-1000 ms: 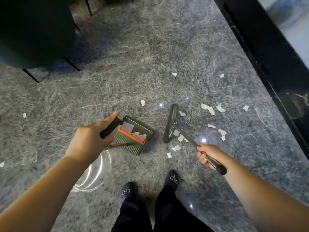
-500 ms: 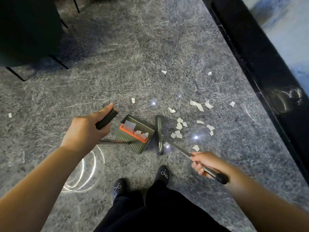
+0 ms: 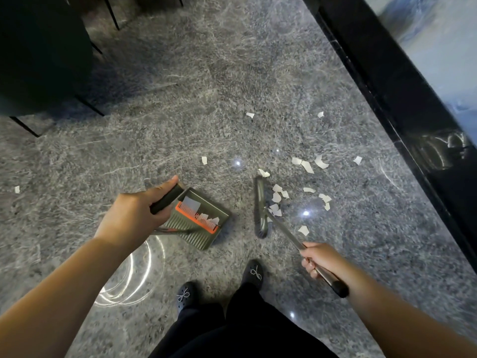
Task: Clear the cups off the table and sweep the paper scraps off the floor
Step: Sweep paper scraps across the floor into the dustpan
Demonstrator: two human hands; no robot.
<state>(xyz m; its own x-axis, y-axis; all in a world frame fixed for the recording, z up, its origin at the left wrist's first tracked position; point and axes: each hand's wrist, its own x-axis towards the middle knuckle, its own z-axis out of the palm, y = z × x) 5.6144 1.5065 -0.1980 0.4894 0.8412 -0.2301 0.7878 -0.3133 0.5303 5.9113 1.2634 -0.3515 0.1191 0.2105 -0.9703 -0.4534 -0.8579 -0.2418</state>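
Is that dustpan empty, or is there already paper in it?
Not empty. A few white scraps lie inside the dustpan behind its orange comb. Many more still lie on the floor.

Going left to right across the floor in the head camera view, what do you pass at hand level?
Lone scrap → left hand → dustpan → broom head → cluster of paper scraps → black wall base.

One dustpan (image 3: 200,220), one broom (image 3: 260,206), two shoes (image 3: 254,273), roughly twenty paper scraps (image 3: 307,166) on the floor (image 3: 232,86), several more inside the dustpan.
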